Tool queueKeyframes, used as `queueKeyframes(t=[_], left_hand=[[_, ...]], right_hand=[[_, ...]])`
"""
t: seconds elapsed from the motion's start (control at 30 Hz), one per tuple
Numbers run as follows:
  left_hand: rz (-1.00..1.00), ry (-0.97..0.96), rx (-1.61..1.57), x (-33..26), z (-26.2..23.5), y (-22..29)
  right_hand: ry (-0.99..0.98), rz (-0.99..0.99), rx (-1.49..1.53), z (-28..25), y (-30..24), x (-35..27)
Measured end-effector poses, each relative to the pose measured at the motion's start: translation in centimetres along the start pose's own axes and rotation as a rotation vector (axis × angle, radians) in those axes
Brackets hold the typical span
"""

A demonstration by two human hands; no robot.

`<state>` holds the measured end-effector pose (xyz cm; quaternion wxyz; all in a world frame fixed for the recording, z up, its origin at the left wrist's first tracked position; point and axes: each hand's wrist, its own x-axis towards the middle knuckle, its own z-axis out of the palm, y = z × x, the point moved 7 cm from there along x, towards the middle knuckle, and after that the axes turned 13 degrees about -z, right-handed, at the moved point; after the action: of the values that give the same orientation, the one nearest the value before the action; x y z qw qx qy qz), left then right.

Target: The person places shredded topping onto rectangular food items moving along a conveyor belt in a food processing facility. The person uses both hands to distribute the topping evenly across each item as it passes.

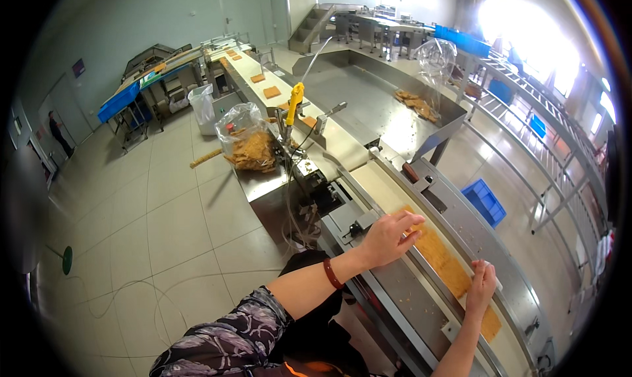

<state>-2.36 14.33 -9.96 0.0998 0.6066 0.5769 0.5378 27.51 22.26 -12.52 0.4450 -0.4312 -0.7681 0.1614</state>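
A row of flat golden-brown cracker-like slabs [440, 257] lies on the cream conveyor belt [376, 181], between metal side rails. Over the far end of that row, my left hand [390, 239] hangs with loosely bent fingers, thumb apart, nothing seen in it. My right hand [482, 290] is at the row's nearer part, beside the right rail. Its fingers are curled together; what they hold, if anything, is hidden. One more brown slab [490, 325] shows on the belt just past my right wrist.
Left of the belt, a clear bag of broken brown pieces [253, 152] rests by a yellow-handled tool [295, 104]. Beyond is a wide steel tray [355, 94] with another heap [416, 105]. A blue crate [484, 202] sits on the floor at right. Loose cable [125, 286] crosses the left floor.
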Motion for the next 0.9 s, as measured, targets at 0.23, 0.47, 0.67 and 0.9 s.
queueKeyframes(t=[0.23,0.47,0.67,0.9], left_hand=[[0.003,0.004,-0.034,0.06,0.11,-0.01],[0.001,-0.002,-0.008,-0.09,0.22,0.04],[-0.006,0.004,-0.007,-0.11,0.29,-0.01],[0.007,0.006,-0.007,-0.10,0.27,0.09]], right_hand=[[0.017,-0.012,0.004,-0.01,0.41,0.05],[0.033,-0.024,0.009,-0.10,0.06,0.03],[0.011,0.004,-0.005,-0.15,0.39,0.01],[0.038,-0.024,0.003,-0.13,-0.13,-0.04]])
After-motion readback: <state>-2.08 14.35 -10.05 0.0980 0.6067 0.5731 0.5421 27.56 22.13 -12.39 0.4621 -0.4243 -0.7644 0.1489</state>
